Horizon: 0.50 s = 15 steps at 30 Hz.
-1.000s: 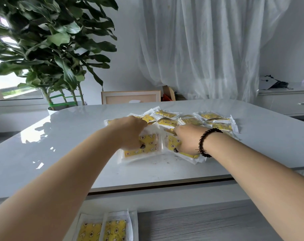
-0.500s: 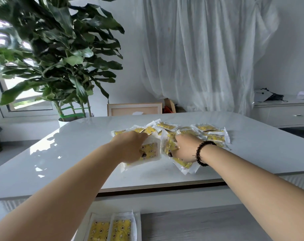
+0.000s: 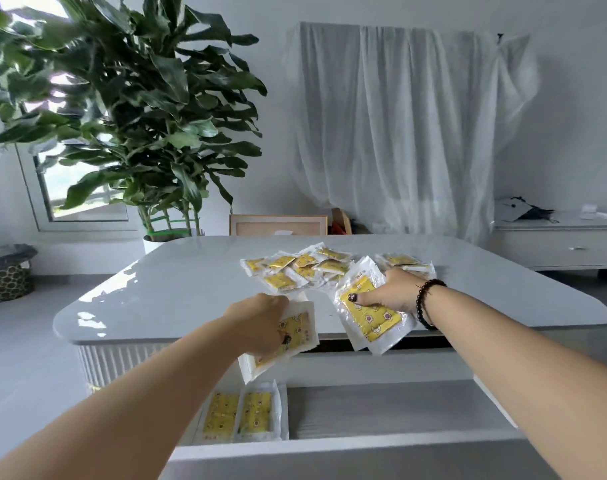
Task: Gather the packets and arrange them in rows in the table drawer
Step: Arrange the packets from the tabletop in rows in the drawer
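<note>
i'm looking into a home living room. a big potted plant (image 3: 132, 109), sheer curtain (image 3: 399, 133) and low sideboard (image 3: 558, 247) show it.

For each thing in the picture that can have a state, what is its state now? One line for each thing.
Left hand: grips a bunch of packets at the table's near edge.
Right hand: grips a second bunch of packets, tilted.
Table drawer: open, mostly unfilled.
Packets in the drawer: two side by side at its left end.
Loose packets: scattered on the table.
</note>
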Each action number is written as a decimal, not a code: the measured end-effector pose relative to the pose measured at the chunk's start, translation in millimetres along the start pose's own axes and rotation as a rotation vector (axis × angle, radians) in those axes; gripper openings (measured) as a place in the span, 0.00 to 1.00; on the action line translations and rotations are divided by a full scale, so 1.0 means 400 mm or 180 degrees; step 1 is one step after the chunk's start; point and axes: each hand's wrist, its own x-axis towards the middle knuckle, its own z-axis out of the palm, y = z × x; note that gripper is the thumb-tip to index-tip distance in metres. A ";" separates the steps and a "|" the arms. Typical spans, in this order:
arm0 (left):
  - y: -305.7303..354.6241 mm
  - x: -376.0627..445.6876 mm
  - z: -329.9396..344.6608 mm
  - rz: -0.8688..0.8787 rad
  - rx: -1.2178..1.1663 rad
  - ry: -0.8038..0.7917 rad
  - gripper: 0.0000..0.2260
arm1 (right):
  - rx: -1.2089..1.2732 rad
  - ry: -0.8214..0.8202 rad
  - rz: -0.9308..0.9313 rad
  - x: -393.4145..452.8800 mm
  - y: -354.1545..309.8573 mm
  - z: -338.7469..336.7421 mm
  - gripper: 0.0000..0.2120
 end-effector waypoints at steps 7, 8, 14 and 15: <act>0.003 -0.010 0.044 -0.0249 -0.0735 -0.0070 0.10 | 0.0001 -0.0093 0.0090 -0.035 0.003 0.063 0.52; 0.003 -0.007 0.049 -0.0312 -0.0870 -0.0068 0.11 | 0.0038 -0.0130 0.0085 -0.032 0.003 0.075 0.53; -0.011 0.006 0.113 -0.0504 -0.0877 -0.0297 0.05 | -0.0458 -0.0288 0.0412 -0.028 0.001 0.155 0.45; -0.015 0.005 0.122 -0.0545 -0.0800 -0.0328 0.04 | -0.0589 -0.0323 0.0436 -0.033 -0.003 0.163 0.44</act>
